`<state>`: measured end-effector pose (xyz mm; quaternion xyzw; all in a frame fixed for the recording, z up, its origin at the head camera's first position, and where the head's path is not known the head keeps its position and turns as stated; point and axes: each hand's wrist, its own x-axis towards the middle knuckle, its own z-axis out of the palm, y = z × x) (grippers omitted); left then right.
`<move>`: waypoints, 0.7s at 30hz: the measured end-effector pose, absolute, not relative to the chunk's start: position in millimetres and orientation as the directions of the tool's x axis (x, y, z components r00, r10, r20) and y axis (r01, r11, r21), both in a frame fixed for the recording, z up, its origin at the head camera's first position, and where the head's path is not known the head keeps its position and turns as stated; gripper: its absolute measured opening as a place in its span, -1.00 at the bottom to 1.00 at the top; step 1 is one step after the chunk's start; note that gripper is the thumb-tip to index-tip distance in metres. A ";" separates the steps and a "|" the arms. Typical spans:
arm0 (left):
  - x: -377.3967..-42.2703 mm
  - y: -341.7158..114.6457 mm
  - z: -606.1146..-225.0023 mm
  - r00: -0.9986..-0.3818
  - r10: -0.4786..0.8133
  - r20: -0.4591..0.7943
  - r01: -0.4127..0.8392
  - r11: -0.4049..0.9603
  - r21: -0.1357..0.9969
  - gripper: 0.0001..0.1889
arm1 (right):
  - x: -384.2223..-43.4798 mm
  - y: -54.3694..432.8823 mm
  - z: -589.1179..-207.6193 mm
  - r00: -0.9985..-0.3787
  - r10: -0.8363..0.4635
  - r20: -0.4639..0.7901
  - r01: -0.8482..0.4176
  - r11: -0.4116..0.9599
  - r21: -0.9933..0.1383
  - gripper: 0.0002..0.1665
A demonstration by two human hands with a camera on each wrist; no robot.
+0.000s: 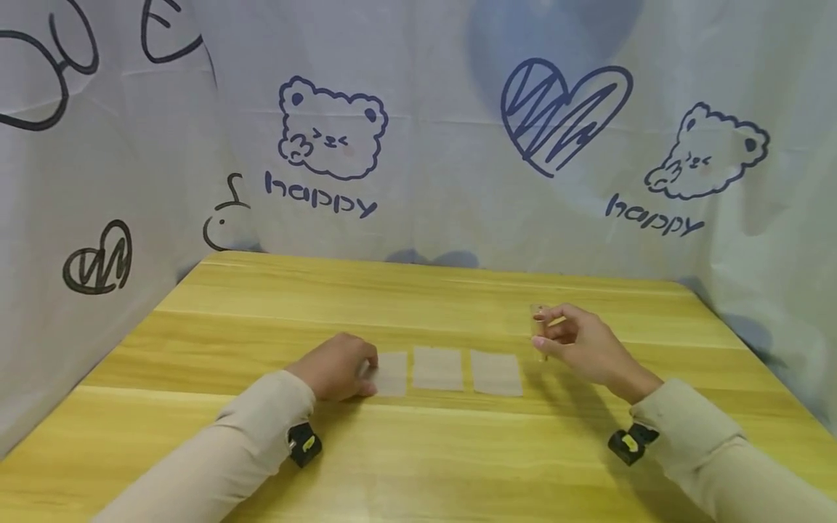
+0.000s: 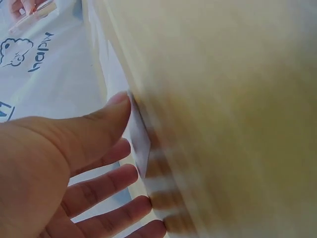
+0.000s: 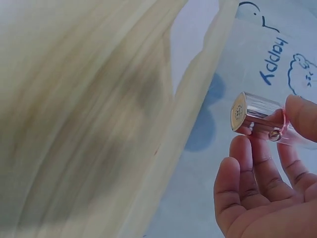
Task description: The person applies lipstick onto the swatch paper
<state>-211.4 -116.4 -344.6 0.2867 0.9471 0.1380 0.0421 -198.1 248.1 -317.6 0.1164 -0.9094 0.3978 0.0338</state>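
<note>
My left hand (image 1: 341, 367) is at the left end of a row of small white paper squares. In the left wrist view its thumb and index finger pinch the edge of a white paper square (image 2: 139, 144), tilted up against the table, while the other fingers spread beside it. Further right, my right hand (image 1: 585, 349) holds a small shiny cosmetic tube (image 3: 255, 113) between thumb and fingers, raised off the table. The tube has a metallic body with a printed gold end, a clear part, and a small ring on a pink band.
The middle paper square (image 1: 437, 368) and the right paper square (image 1: 497, 373) lie flat on the wooden table (image 1: 405, 457). White cloth (image 1: 445, 160) with blue drawings stands behind the table and along its sides.
</note>
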 end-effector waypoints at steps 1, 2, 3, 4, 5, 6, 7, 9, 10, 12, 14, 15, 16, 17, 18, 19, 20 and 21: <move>-212.3 -115.9 -343.5 -0.831 0.556 0.008 0.535 0.796 0.282 -0.73 | -197.6 246.9 -316.1 -0.969 -0.188 0.158 -0.244 0.660 -0.711 -0.68; -212.8 -115.4 -342.1 -0.834 0.552 0.011 0.532 0.797 0.286 -0.73 | -196.9 245.7 -314.7 -0.968 -0.194 0.159 -0.249 0.663 -0.707 -0.68; -213.2 -114.8 -340.9 -0.835 0.550 0.017 0.531 0.797 0.287 -0.72 | -196.0 244.2 -313.3 -0.966 -0.205 0.160 -0.257 0.662 -0.704 -0.67; -213.4 -114.1 -339.4 -0.837 0.547 0.022 0.528 0.797 0.292 -0.72 | -195.2 242.8 -311.9 -0.963 -0.216 0.161 -0.265 0.664 -0.699 -0.66; -213.9 -113.4 -338.0 -0.836 0.548 0.032 0.532 0.793 0.297 -0.73 | -194.3 241.5 -310.4 -0.960 -0.227 0.162 -0.274 0.665 -0.695 -0.66; -214.5 -112.6 -336.5 -0.830 0.555 0.047 0.542 0.785 0.301 -0.73 | -193.4 240.2 -309.0 -0.957 -0.240 0.165 -0.286 0.667 -0.688 -0.66; -214.3 -112.2 -336.2 -0.827 0.559 0.057 0.547 0.777 0.312 -0.74 | -192.3 238.3 -308.7 -0.953 -0.254 0.165 -0.296 0.668 -0.683 -0.65; -214.0 -109.7 -334.1 -0.821 0.566 0.077 0.556 0.759 0.338 -0.74 | -190.1 235.2 -308.1 -0.949 -0.269 0.165 -0.307 0.674 -0.672 -0.65; -214.1 -108.2 -332.7 -0.816 0.572 0.085 0.562 0.750 0.348 -0.74 | -189.1 234.0 -307.6 -0.949 -0.271 0.164 -0.309 0.680 -0.665 -0.65; -214.2 -104.6 -329.3 -0.809 0.580 0.092 0.570 0.737 0.362 -0.73 | -187.4 231.9 -306.6 -0.949 -0.273 0.155 -0.306 0.690 -0.656 -0.65; -213.0 -100.9 -324.9 -0.809 0.581 0.084 0.566 0.734 0.375 -0.71 | -186.0 229.7 -305.5 -0.949 -0.278 0.145 -0.304 0.701 -0.645 -0.65; -212.1 -99.3 -322.9 -0.809 0.583 0.078 0.565 0.734 0.377 -0.71 | -185.6 228.7 -305.0 -0.948 -0.285 0.140 -0.306 0.701 -0.644 -0.65; -211.1 -97.7 -321.0 -0.807 0.586 0.075 0.567 0.732 0.379 -0.70 | -185.2 227.5 -304.6 -0.946 -0.292 0.137 -0.310 0.704 -0.639 -0.65; -209.8 -96.3 -319.4 -0.805 0.589 0.071 0.568 0.729 0.382 -0.69 | -184.9 226.2 -304.1 -0.944 -0.301 0.137 -0.317 0.705 -0.634 -0.66; -208.4 -95.0 -318.0 -0.801 0.594 0.071 0.572 0.725 0.383 -0.69 | -184.5 224.8 -303.9 -0.940 -0.311 0.140 -0.327 0.707 -0.627 -0.66; -206.8 -93.7 -316.9 -0.796 0.601 0.074 0.578 0.719 0.386 -0.69 | -184.1 223.3 -303.6 -0.936 -0.323 0.142 -0.339 0.709 -0.618 -0.67; -205.4 -92.4 -316.1 -0.789 0.609 0.079 0.588 0.711 0.386 -0.69 | -183.6 221.7 -303.3 -0.931 -0.334 0.145 -0.350 0.710 -0.612 -0.67; -203.9 -91.2 -315.6 -0.780 0.620 0.088 0.600 0.700 0.388 -0.69 | -183.0 220.3 -303.1 -0.927 -0.345 0.149 -0.362 0.710 -0.604 -0.68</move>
